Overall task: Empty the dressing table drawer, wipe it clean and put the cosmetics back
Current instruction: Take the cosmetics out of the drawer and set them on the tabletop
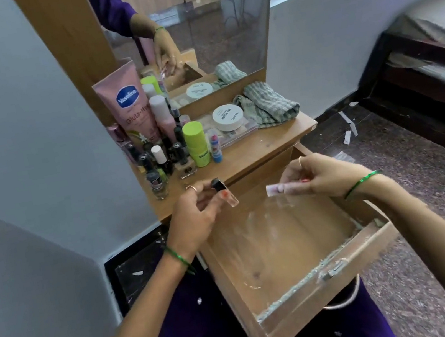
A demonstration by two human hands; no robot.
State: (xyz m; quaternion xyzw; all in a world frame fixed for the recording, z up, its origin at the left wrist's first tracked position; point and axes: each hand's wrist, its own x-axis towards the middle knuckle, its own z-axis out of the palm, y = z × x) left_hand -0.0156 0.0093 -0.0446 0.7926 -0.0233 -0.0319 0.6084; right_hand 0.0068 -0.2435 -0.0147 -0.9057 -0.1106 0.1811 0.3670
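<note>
The wooden drawer [355, 261] is pulled out below me, with nothing inside but white dust and smears on its bottom. My left hand [194, 216] holds a small clear bottle with a black cap [223, 190] over the drawer's back left corner. My right hand [324, 174] grips a small pale tube [277, 189] over the drawer's back edge. On the dressing table top [264, 147] stand several cosmetics: a pink Vaseline tube [131, 107], a lime green stick [196, 143], nail polish bottles [157, 167], a white round jar [227, 116].
A checked grey-green cloth [269, 105] lies crumpled at the back right of the table top, under the mirror [207, 25]. A bed [430, 53] stands to the right. Paper scraps [348, 131] litter the speckled floor.
</note>
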